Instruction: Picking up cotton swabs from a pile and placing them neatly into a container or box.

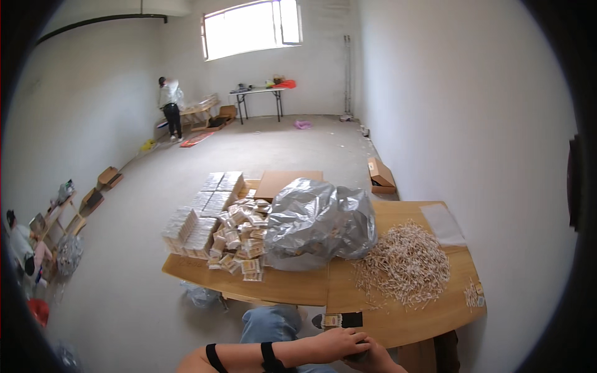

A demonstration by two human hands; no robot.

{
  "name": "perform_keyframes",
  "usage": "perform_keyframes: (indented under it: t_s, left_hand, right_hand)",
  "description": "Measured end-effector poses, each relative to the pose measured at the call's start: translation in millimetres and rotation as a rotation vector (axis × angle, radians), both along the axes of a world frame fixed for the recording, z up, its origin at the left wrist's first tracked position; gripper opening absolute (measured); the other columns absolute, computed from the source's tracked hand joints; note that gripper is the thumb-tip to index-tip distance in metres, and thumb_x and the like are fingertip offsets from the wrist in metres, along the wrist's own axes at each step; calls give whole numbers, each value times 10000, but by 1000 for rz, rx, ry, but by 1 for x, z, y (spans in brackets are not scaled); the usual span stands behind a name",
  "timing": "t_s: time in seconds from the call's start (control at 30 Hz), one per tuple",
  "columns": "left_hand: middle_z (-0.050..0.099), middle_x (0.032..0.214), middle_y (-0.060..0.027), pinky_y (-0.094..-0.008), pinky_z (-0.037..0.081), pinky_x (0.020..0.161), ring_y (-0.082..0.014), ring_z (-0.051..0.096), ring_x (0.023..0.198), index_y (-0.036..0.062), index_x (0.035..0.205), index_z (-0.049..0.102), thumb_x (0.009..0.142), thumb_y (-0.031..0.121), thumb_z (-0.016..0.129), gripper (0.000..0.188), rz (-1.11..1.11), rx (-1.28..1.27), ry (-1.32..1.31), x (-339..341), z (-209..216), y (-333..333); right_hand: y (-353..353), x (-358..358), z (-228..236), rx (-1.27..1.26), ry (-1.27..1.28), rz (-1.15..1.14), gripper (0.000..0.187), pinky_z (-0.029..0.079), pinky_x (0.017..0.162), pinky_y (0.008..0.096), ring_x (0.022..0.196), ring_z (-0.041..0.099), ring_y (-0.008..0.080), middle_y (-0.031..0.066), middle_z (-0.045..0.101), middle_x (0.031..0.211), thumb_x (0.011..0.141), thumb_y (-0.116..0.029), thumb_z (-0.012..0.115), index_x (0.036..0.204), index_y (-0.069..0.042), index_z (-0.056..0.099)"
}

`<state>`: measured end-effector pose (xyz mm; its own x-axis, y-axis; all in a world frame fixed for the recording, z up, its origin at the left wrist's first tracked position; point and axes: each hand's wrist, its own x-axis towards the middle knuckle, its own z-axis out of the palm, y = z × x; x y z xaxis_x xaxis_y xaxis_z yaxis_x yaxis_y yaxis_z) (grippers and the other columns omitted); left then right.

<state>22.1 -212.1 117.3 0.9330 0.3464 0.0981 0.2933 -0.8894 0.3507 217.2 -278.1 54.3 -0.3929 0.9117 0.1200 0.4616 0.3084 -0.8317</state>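
Here, at bottom centre, the left hand [339, 344] and right hand [378, 359] overlap, fingers curled closed, seemingly around a small dark object [357, 357] to brace it, below the heaped white cotton swabs [407, 264].

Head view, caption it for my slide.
Left hand and right hand together at a table with white sticks, packets and a silver bag.

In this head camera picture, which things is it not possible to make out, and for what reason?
All in the head view:
- Dark thing between left hand and right hand: mostly covered by them; its kind and grip are unclear.
- Right forearm: cut off by the lower edge.
- Silver plastic bag: its folds hide whatever is inside.
- Standing person: too small to see the hands' work.
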Motion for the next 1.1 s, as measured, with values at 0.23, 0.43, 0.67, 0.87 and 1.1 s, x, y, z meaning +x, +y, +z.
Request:
perform_keyframes:
  t_s: [0.23,0.43,0.67,0.87,1.1]
  left_hand:
    - [577,1101,-149,-424,531,797,-365,619,977,79,1193,494,699,126,736,552,-40,-95,-45,-7,2,8]
    - [602,918,-142,-444,506,712,-343,621,857,69,971,611,778,302,706,317,-25,-36,-121,-6,28,2]
    - [630,834,-153,-438,512,651,-350,645,754,41,917,636,719,420,739,440,205,-22,-107,13,19,-3]
    - [642,650,-191,-451,513,559,-348,652,606,18,782,665,735,540,705,525,588,-104,-84,36,-11,-9]
    - [658,685,-205,-465,532,613,-351,671,660,7,852,675,754,574,683,575,678,-243,-2,50,2,-13]
  right_hand:
    - [4,-4,1,-91,49,23,566,521,852,368,1026,623,245,148,615,1106,730,-98,837,1202,-41,532]
    - [-7,-4,10,-38,68,-2,578,527,838,360,999,630,232,149,625,1073,733,-92,836,1211,-41,515]
    - [-2,-2,-2,-84,140,-81,532,525,740,321,881,634,182,127,640,985,748,-75,812,1188,-41,514]
    - [0,-1,-22,-134,-48,-159,467,481,606,315,736,592,146,104,632,863,741,-101,818,1114,-44,544]
    - [1,-5,11,-177,-12,-203,476,493,625,347,760,620,208,133,644,917,738,-125,822,1122,-43,553]
